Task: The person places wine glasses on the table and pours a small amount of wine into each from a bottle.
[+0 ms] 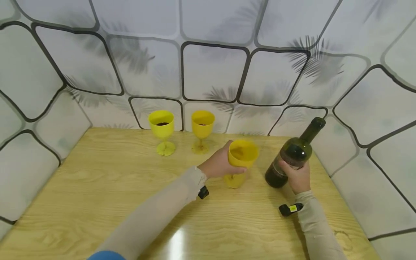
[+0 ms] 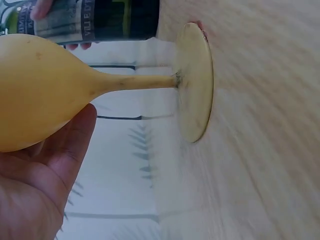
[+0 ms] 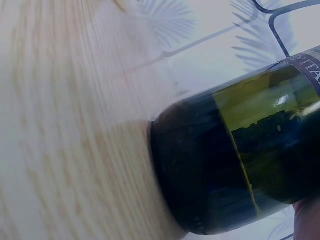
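Observation:
My left hand (image 1: 221,162) grips the bowl of a yellow goblet (image 1: 243,153), thumb on the near side. Its stem and round foot (image 2: 195,82) show in the left wrist view, the foot right at the tabletop. The inside of this goblet looks bare of dark liquid. To its right, my right hand (image 1: 296,177) holds a dark green wine bottle (image 1: 294,150) around its labelled body, neck pointing up. In the right wrist view the bottle's base (image 3: 185,170) is close to the wood, with dark liquid visible through the glass.
Two more yellow goblets, one on the left (image 1: 161,124) and one beside it (image 1: 203,124), stand near the back edge with dark liquid inside. The wooden table (image 1: 107,180) meets patterned walls (image 1: 214,72) at the back and both sides.

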Demonstrator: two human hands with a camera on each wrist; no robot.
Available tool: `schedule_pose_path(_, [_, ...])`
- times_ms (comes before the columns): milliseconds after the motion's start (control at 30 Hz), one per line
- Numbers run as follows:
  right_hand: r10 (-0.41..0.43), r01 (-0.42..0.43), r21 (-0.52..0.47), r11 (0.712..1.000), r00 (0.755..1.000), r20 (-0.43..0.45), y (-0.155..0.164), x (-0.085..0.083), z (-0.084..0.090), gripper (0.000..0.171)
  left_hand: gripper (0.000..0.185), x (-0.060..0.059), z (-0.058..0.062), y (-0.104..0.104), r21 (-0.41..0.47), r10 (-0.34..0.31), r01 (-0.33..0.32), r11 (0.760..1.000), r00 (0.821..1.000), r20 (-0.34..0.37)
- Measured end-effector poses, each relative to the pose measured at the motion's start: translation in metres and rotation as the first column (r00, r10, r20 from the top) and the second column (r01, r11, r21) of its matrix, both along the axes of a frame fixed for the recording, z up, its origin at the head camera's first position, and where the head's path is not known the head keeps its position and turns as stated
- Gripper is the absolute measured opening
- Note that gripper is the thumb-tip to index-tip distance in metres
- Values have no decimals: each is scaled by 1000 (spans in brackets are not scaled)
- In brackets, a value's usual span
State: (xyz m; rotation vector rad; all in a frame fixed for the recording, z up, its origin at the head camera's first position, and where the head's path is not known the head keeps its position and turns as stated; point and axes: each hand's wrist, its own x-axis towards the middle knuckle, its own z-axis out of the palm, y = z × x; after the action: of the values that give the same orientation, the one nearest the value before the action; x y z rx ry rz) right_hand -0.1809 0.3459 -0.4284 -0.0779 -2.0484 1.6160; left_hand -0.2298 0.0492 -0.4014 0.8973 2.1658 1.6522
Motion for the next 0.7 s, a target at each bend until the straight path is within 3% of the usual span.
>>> schedule_pose_path(333, [-4,3,-23,1000,1000,-19,-2,1,2,60,81,35,-4,-72,20,-3,2,1000,999,32])
schedule_pose_path(533, [-8,8,-16,1000,1000,-16,-4,1,1,61,83,35,-6,-116,17,9,-10,1000,999,49])
schedule_pose_path(700, [2,-2,-15,1000,1000,-4,-9,2,0,63,80,32,-3,-137,33,-13,12,999,999,44])
